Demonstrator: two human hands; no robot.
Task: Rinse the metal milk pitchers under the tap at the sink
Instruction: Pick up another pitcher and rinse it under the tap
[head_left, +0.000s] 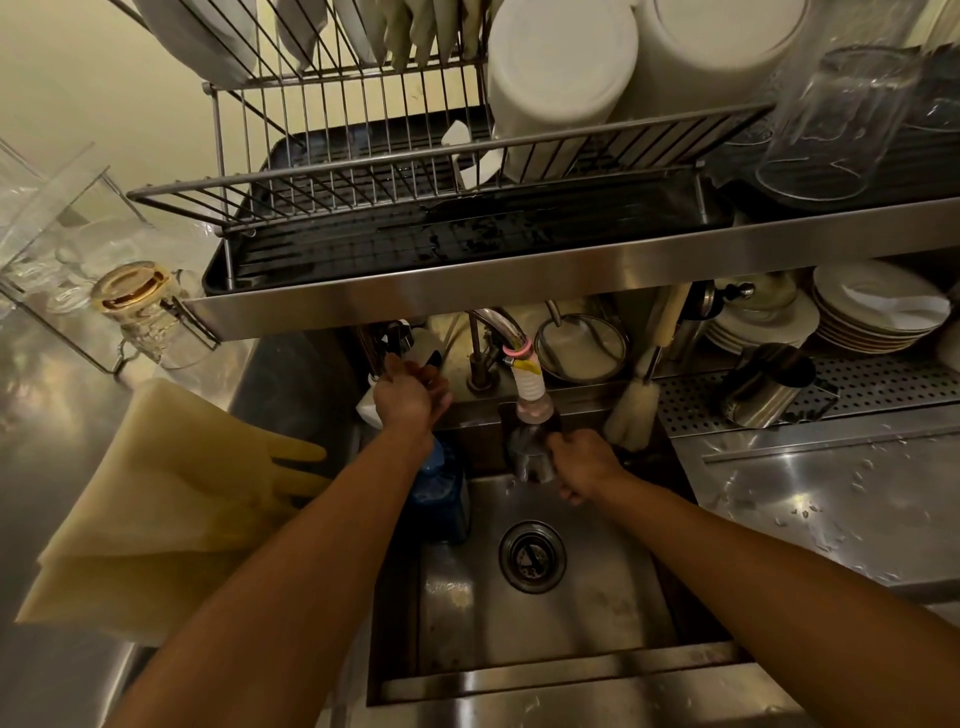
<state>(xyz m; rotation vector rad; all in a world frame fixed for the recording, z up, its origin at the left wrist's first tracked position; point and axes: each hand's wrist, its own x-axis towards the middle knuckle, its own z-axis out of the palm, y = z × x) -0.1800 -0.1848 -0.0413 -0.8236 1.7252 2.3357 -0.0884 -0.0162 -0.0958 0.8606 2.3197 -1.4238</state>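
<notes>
Pitcher (527, 457), metal, is held directly under the tap (530, 387), above the sink (545, 613) basin. Right hand (584, 465) grip is clamped on the pitcher's side. Left hand (410, 397), left of the tap, is closed on a tap handle (395, 340). A second pitcher (769, 387) lies tipped on the worktop (831, 493) right of the tap.
</notes>
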